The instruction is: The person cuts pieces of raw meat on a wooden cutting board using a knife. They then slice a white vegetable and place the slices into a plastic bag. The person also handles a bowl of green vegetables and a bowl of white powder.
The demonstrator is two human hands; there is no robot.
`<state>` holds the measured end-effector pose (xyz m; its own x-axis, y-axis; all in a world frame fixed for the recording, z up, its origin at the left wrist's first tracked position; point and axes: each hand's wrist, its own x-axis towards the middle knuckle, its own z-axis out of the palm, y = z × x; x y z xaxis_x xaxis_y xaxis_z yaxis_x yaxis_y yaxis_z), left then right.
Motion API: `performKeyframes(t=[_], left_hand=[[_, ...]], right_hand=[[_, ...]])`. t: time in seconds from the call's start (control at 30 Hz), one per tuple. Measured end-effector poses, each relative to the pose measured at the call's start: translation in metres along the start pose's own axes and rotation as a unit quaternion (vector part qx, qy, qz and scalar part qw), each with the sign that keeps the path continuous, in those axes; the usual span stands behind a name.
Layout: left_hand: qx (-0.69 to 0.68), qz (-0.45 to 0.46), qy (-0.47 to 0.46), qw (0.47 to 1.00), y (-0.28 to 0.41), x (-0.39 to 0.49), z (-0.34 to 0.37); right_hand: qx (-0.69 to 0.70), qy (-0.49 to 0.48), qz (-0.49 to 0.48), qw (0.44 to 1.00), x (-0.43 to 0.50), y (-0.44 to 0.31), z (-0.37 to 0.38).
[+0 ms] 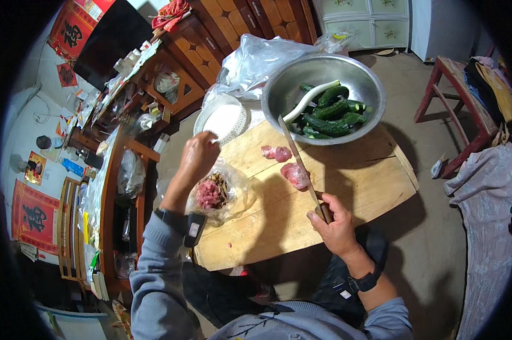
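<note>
My right hand grips the handle of a kitchen knife, its long blade pointing away over the wooden cutting board. Close beside the blade lies a piece of raw meat; smaller meat pieces sit just beyond it. My left hand is raised above the board's left side, fingers curled; whether it holds anything is hidden. Below it, an opened clear plastic bag holds cut raw meat and brown strips. A metal bowl holds cucumbers and a white-green stalk.
A white perforated basket stands beyond my left hand, with clear plastic bags behind it. To the right is a red wooden stool bearing cloths. A cluttered wooden cabinet stands left. My knees are beneath the board's near edge.
</note>
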<state>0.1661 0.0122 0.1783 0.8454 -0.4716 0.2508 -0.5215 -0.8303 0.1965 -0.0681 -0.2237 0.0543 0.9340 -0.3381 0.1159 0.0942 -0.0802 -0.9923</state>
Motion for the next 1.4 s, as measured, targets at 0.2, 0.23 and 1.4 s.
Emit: performKeyframes(t=[0.2,0.23,1.4], left_hand=[[-0.049,0.135,-0.019,0.989,0.073,0.088,0.067],[-0.042,0.144,-0.020,0.988,0.079,0.099,0.081],[-0.635,-0.273,-0.276,0.667,0.050,-0.200,0.023]], right_hand=[[-0.020,0.066,-0.041,0.997,-0.002,-0.004,-0.009],[-0.017,0.061,0.002,0.998,0.000,-0.006,-0.010],[0.034,-0.019,-0.016,0.999,-0.041,-0.046,-0.008]])
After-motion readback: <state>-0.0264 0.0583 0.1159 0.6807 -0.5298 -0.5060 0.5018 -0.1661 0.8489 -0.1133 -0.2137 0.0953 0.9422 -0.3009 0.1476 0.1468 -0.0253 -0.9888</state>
